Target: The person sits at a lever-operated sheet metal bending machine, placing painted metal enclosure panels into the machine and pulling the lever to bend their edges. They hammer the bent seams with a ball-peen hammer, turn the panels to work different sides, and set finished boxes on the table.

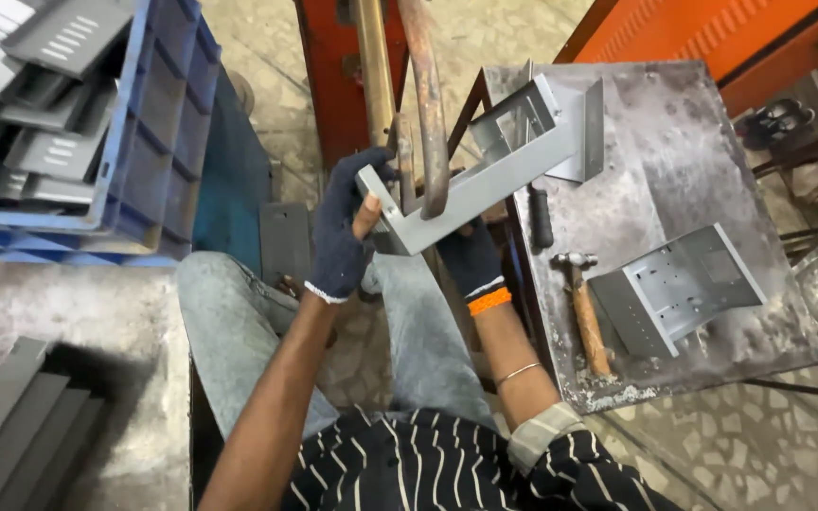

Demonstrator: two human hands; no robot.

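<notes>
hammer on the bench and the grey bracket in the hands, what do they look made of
Hammer: a handle that looks like brown wood, dull dark metal head. Grey bracket: seemingly thin sheet metal, matt grey, with sharp folds and cut-out openings; both gloved hands, left hand and right hand, hold it.

Single head view, steeply downward, close over lap, seemingly.

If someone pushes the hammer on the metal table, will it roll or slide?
The hammer lies flat on the metal table. It would probably slide or pivot rather than roll, since its head sticks out sideways. It looks head-heavy.
</notes>
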